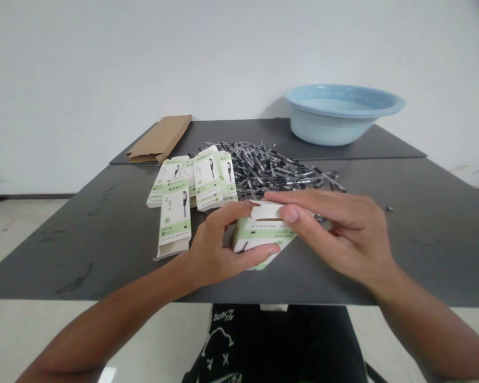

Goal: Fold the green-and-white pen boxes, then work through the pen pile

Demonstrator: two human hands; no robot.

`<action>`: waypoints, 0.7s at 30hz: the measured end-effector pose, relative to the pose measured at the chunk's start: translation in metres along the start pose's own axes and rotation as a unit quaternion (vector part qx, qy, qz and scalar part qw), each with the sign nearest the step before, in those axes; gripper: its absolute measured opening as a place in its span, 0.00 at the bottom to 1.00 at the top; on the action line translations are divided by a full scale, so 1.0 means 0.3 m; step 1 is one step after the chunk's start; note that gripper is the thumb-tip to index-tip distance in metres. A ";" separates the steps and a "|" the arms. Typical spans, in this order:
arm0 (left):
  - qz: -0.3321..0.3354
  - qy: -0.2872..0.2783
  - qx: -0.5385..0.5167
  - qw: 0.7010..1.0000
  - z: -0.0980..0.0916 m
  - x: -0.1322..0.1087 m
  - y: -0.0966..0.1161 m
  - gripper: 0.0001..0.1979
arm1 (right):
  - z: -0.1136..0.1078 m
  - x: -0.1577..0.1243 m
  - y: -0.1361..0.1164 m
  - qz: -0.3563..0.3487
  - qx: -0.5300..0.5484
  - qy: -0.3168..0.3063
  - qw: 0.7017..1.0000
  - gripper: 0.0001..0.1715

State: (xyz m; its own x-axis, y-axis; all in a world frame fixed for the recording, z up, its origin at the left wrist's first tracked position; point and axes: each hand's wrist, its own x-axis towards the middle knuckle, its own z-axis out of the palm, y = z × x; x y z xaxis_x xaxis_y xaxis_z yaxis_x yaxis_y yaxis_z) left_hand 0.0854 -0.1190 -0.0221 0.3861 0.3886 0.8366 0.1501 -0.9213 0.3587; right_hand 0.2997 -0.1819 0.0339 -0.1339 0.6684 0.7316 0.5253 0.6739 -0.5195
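Note:
A small white and green pen box [263,231] is held up just above the near part of the table. My left hand [219,247] wraps round its left side, thumb along the lower face. My right hand [339,229] pinches the white end flap [265,211] between thumb and fingers at the box's top right. The inside of the box is hidden from me. Several flat pen cartons [209,178] lie to the left beyond my left hand, and one carton [175,215] with its near end open lies closest to it.
A heap of black and clear pens [267,165] spreads over the middle of the dark table [415,223]. At the back right stands a light blue basin [331,125]. A brown paper bag [162,138] lies at the back left. One tiny dark piece [389,209] sits right of my right hand.

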 end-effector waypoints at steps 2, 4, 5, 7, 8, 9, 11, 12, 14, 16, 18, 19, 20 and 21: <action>-0.001 0.009 -0.008 1.000 0.003 -0.002 -0.001 0.30 | -0.005 -0.003 0.001 -0.018 -0.025 -0.001 1.000 0.15; -0.004 0.017 -0.018 1.000 0.007 -0.002 0.000 0.31 | -0.011 -0.006 0.005 -0.040 -0.046 -0.010 0.998 0.16; -0.009 0.015 -0.024 1.000 0.008 -0.002 0.002 0.32 | -0.015 -0.006 0.008 -0.051 -0.054 -0.018 0.997 0.18; -0.026 0.001 -0.046 0.999 0.006 0.002 0.009 0.32 | -0.024 -0.007 0.016 -0.077 -0.066 -0.033 0.994 0.20; -0.037 -0.007 -0.061 0.997 0.004 0.005 0.013 0.32 | -0.030 -0.007 0.021 -0.090 -0.074 -0.037 0.992 0.20; -0.045 -0.015 -0.078 0.996 0.001 0.009 0.017 0.32 | -0.036 -0.008 0.027 -0.101 -0.083 -0.043 0.990 0.21; -0.061 -0.032 -0.107 0.992 -0.005 0.015 0.025 0.33 | -0.047 -0.009 0.040 -0.116 -0.103 -0.055 0.986 0.21; -0.069 -0.041 -0.118 0.990 -0.009 0.017 0.028 0.34 | -0.053 -0.009 0.046 -0.120 -0.113 -0.061 0.984 0.22; -0.088 -0.063 -0.134 0.985 -0.013 0.017 0.032 0.36 | -0.062 -0.010 0.056 -0.131 -0.129 -0.072 0.980 0.23; -0.114 -0.071 -0.157 0.978 -0.013 0.014 0.035 0.38 | -0.070 -0.011 0.064 -0.146 -0.145 -0.080 0.975 0.23; -0.141 -0.072 -0.189 0.969 -0.011 0.009 0.039 0.39 | -0.076 -0.012 0.069 -0.156 -0.154 -0.090 0.972 0.22; -0.154 -0.076 -0.204 0.964 -0.009 0.007 0.041 0.39 | -0.078 -0.013 0.072 -0.158 -0.156 -0.094 0.970 0.22; -0.165 -0.081 -0.217 0.959 -0.008 0.006 0.043 0.39 | -0.079 -0.014 0.075 -0.160 -0.156 -0.099 0.970 0.22; -0.174 -0.087 -0.229 0.954 -0.007 0.006 0.045 0.39 | -0.080 -0.015 0.078 -0.162 -0.157 -0.104 0.969 0.23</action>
State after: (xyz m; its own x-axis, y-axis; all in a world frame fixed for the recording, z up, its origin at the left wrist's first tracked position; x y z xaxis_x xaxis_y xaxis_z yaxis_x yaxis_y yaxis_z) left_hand 0.0861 -0.1307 -0.0147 0.5371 0.6251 0.5664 -0.1008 -0.6191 0.7788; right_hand 0.3328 -0.1766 0.0291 -0.4836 0.5086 0.7123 0.6526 0.7519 -0.0937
